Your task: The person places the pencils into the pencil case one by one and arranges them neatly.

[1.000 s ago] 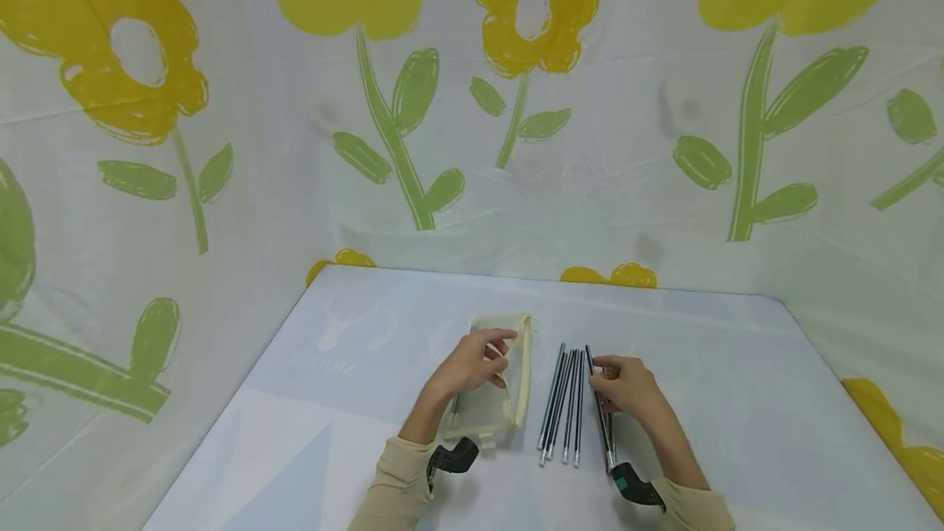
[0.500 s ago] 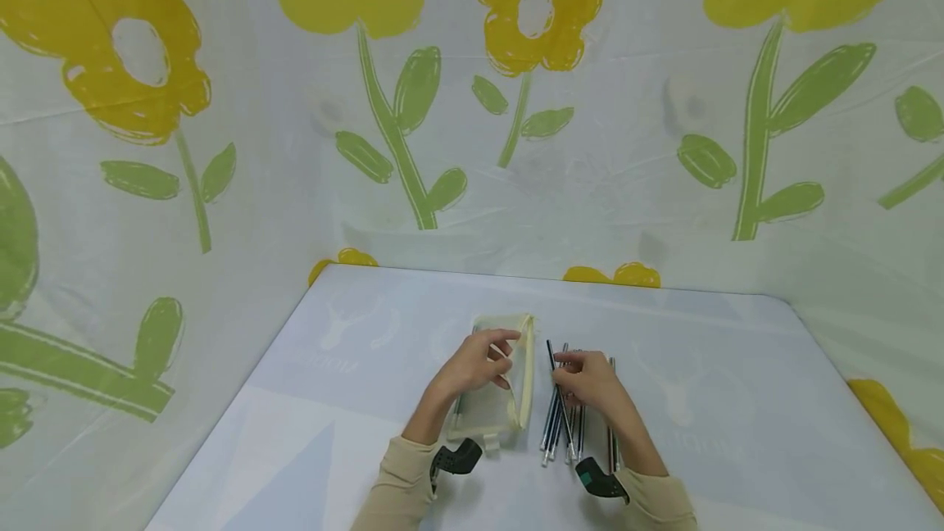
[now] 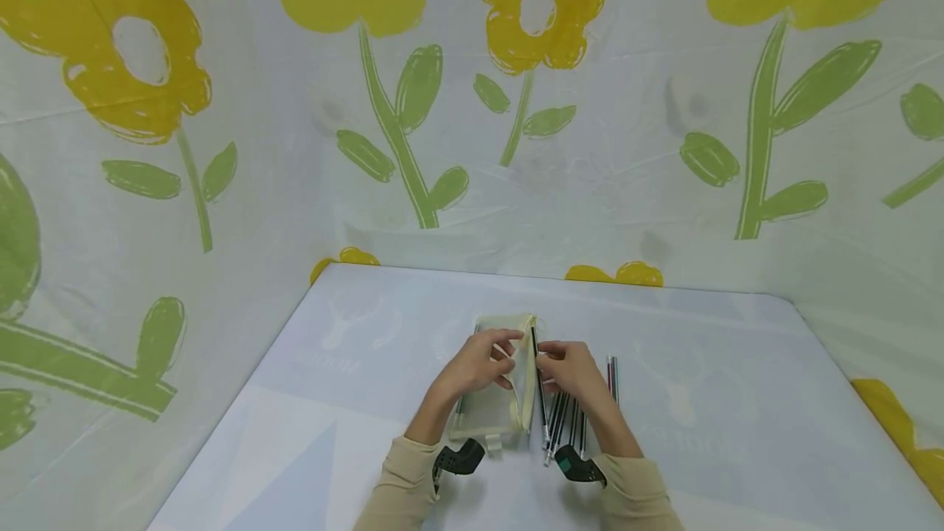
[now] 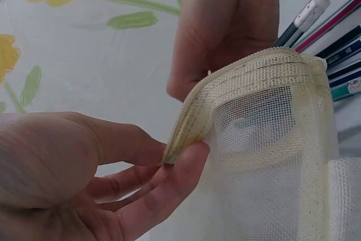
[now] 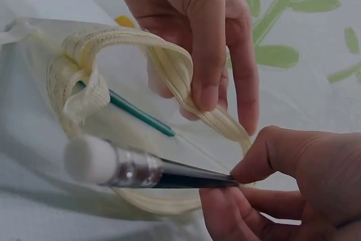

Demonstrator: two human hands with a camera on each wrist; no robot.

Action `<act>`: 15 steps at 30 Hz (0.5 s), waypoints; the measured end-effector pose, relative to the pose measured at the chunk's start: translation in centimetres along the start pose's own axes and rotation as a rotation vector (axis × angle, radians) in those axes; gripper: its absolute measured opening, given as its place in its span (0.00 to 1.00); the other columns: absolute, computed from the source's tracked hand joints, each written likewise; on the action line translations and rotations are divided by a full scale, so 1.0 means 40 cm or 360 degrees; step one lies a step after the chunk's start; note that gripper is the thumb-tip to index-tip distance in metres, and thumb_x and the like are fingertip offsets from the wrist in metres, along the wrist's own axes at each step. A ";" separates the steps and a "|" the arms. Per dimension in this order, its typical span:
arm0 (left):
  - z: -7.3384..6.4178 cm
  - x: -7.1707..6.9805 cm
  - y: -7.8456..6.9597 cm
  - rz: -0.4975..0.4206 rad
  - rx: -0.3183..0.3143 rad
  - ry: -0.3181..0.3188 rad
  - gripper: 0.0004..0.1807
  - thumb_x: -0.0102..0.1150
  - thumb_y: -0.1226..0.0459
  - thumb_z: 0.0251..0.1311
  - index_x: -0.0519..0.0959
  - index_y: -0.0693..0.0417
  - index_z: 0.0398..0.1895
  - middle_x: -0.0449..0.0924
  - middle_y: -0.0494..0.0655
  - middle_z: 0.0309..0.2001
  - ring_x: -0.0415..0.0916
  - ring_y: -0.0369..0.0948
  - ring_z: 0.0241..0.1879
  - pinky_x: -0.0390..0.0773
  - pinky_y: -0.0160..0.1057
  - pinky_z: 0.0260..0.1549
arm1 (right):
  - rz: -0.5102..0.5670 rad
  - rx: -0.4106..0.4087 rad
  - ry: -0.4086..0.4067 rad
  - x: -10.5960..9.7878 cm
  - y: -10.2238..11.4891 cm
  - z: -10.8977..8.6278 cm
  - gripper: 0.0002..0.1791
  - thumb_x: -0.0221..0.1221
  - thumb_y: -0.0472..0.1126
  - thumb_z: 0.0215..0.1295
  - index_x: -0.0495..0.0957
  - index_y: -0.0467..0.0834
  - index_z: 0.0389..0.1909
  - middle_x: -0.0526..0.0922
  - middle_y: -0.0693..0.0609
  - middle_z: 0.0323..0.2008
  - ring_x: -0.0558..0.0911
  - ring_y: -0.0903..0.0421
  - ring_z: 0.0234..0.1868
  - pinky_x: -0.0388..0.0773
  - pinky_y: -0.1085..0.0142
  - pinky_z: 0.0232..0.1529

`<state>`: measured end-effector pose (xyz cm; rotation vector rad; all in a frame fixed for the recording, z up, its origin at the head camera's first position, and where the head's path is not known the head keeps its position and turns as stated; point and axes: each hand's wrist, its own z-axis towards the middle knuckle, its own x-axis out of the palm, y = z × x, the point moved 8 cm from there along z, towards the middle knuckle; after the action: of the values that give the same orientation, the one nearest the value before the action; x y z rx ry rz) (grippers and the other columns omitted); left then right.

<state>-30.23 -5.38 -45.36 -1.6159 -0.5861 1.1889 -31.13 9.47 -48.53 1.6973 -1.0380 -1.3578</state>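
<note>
A cream mesh zipper pouch (image 3: 487, 412) lies on the table with its mouth held apart. My left hand (image 3: 475, 363) pinches the zipper edge (image 4: 183, 131) between thumb and fingers. Inside the pouch a green pencil (image 5: 141, 114) shows through the opening. My right hand (image 3: 571, 371) pinches a dark pencil (image 5: 180, 176) with a metal ferrule and white eraser. In the right wrist view this pencil lies across the pouch's mouth, eraser end toward the camera. Several dark pencils (image 3: 560, 424) lie in a row right of the pouch, partly under my right hand and wrist.
Farther right, a few more pencils (image 3: 613, 375) lie partly hidden behind the right forearm. A black camera mount sits on each wrist, the left (image 3: 459, 457) close by the pouch's white tab (image 3: 493, 443). Flower-printed curtains (image 3: 590, 211) surround the white table (image 3: 708, 416).
My right hand has carried the dark pencil leftward, from beside the right-hand pencils, over the row, to the pouch's open edge. My left hand keeps its hold on the zipper edge.
</note>
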 end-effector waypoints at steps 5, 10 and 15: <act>0.002 0.005 -0.004 -0.0007 0.0004 0.0018 0.26 0.51 0.76 0.64 0.70 0.61 0.67 0.75 0.62 0.46 0.79 0.51 0.37 0.90 0.42 0.29 | 0.0117 0.0014 -0.0020 0.007 0.009 0.009 0.23 0.57 0.37 0.62 0.77 0.34 0.58 0.85 0.38 0.45 0.85 0.57 0.29 0.89 0.64 0.29; 0.002 0.009 -0.009 -0.0017 0.0024 0.0029 0.27 0.52 0.76 0.64 0.70 0.60 0.67 0.75 0.64 0.46 0.80 0.57 0.38 0.90 0.50 0.32 | 0.0218 0.0047 -0.0008 0.017 0.011 0.018 0.24 0.55 0.36 0.62 0.77 0.34 0.59 0.83 0.37 0.49 0.84 0.58 0.29 0.89 0.65 0.30; 0.002 0.014 -0.013 0.0034 0.0030 0.0047 0.26 0.52 0.75 0.65 0.70 0.59 0.67 0.75 0.61 0.46 0.80 0.53 0.37 0.90 0.48 0.31 | 0.0237 0.0054 -0.0054 0.020 0.014 0.025 0.23 0.54 0.35 0.62 0.76 0.34 0.60 0.84 0.38 0.46 0.82 0.59 0.27 0.88 0.66 0.28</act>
<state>-29.99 -4.69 -45.11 -1.6247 -0.5385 1.1811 -32.08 8.46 -48.55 1.5926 -1.1885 -1.2839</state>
